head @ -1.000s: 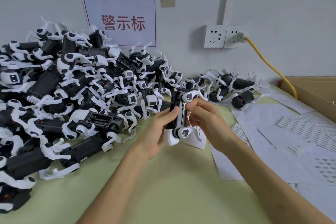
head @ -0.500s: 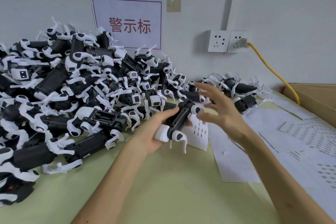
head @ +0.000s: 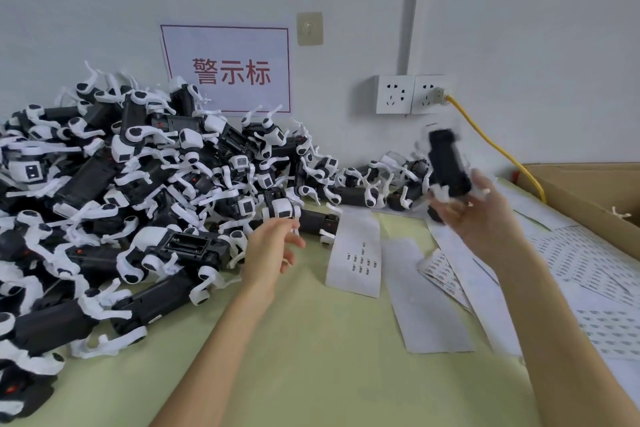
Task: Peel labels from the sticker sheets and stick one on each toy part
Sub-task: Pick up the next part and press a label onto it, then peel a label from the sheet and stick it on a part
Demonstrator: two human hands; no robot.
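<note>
Red-lettered sign (head: 227, 69) reads 警示标; right hand (head: 474, 218) holds toy part (head: 448, 163).

A pile (head: 121, 201) of toy parts fills the left of the bench (head: 311, 374), banked against the wall (head: 519, 28) behind it. On the wall a sign (head: 227, 69) hangs behind the pile's top, with sockets (head: 410, 94) to its right. A cable (head: 485, 135) runs from the right socket down behind a box (head: 588, 191) at the bench's far right. Sheets (head: 571, 270) overlap across the right of the bench, in front of the box, and one sheet (head: 355, 253) lies just left of them, nearer the middle. The left hand (head: 268, 246) hovers at the pile's right edge. The right hand (head: 474, 218) holds a toy part (head: 448, 166) above the sheets.
</note>
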